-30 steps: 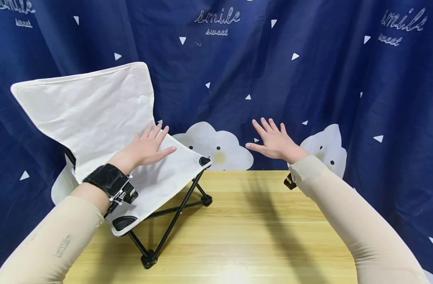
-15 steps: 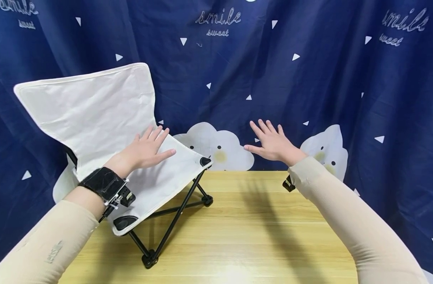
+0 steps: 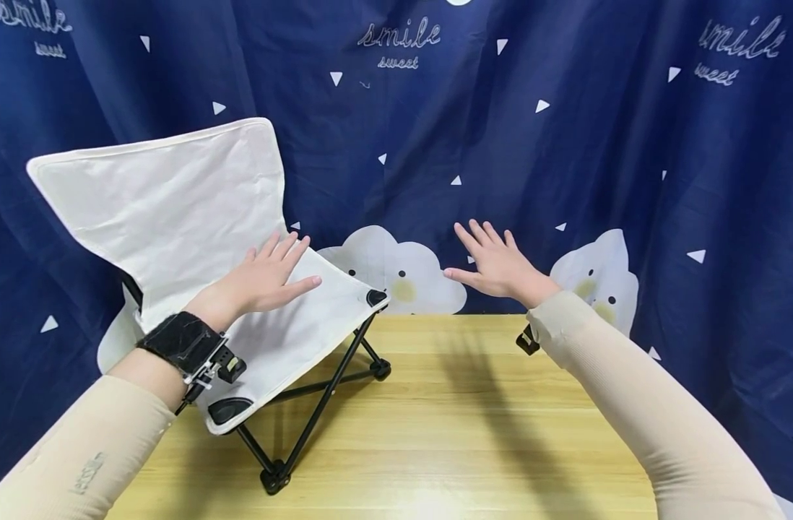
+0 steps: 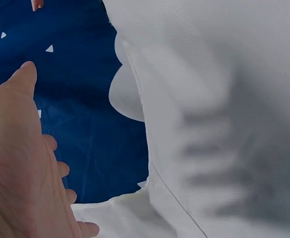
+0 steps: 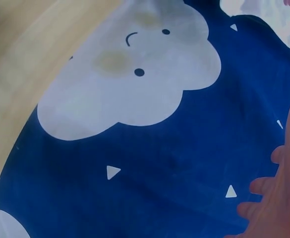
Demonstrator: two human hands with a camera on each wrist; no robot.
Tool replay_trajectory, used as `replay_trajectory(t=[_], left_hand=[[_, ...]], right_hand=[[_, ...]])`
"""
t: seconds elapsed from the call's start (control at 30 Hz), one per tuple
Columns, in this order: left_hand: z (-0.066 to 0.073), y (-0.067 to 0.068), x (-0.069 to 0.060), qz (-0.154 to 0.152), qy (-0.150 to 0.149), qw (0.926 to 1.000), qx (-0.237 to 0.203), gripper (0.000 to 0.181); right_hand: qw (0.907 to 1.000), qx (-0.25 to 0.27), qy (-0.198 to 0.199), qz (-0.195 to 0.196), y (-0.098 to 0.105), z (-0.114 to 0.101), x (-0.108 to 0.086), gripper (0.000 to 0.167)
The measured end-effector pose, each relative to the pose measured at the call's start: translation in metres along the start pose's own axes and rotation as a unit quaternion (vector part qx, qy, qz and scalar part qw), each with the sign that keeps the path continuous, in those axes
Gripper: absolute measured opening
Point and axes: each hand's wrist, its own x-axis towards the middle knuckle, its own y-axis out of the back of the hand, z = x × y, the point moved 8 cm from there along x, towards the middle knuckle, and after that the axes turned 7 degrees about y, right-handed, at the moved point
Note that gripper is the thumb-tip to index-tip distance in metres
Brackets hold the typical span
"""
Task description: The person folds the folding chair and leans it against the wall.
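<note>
A white folding chair (image 3: 182, 195) with black legs stands unfolded on the left of the wooden table. Above its seat my left hand (image 3: 266, 276) hovers with fingers spread and holds nothing. In the left wrist view the same hand (image 4: 26, 163) is apart from the white fabric (image 4: 184, 74), on which finger shadows fall. My right hand (image 3: 497, 261) is held in the air to the right of the chair, its fingers spread and nothing in them. The right wrist view catches only part of that hand (image 5: 278, 198) at its right edge.
The wooden tabletop (image 3: 435, 419) carries the chair's legs and a shadow of the right arm. Behind it hangs a dark blue curtain (image 3: 422, 144) printed with white clouds, triangles and lettering. A black wrist strap with a small camera (image 3: 230, 365) is on the left wrist.
Both hands have shifted very slightly, the right one a little to the left and down. The whole view has dipped by a small amount. The chair stays where it was.
</note>
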Motion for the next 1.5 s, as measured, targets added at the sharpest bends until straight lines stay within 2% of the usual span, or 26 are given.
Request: replay_trajectory(t=[0.4, 0.73, 1.03, 1.23, 1.5], left_hand=[[0.004, 0.001, -0.008, 0.005, -0.012, 0.9999, 0.011, 0.093], [0.003, 0.011, -0.013, 0.053, -0.067, 0.9963, -0.006, 0.091], [-0.004, 0.015, -0.019, 0.057, -0.064, 0.9958, -0.032, 0.092], [-0.006, 0.017, -0.023, 0.050, -0.057, 0.9960, -0.047, 0.092], [-0.008, 0.018, -0.030, 0.055, -0.067, 0.9944, -0.061, 0.091]], right_hand=[[0.9998, 0.008, 0.010, 0.017, 0.001, -0.007, -0.004, 0.101], [0.9980, 0.013, 0.040, 0.047, 0.002, -0.013, -0.003, 0.104], [0.9957, 0.032, 0.061, 0.061, 0.002, -0.020, -0.001, 0.103], [0.9944, 0.041, 0.070, 0.067, 0.002, -0.024, 0.001, 0.103], [0.9921, 0.066, 0.078, 0.073, -0.001, -0.029, 0.001, 0.103]])
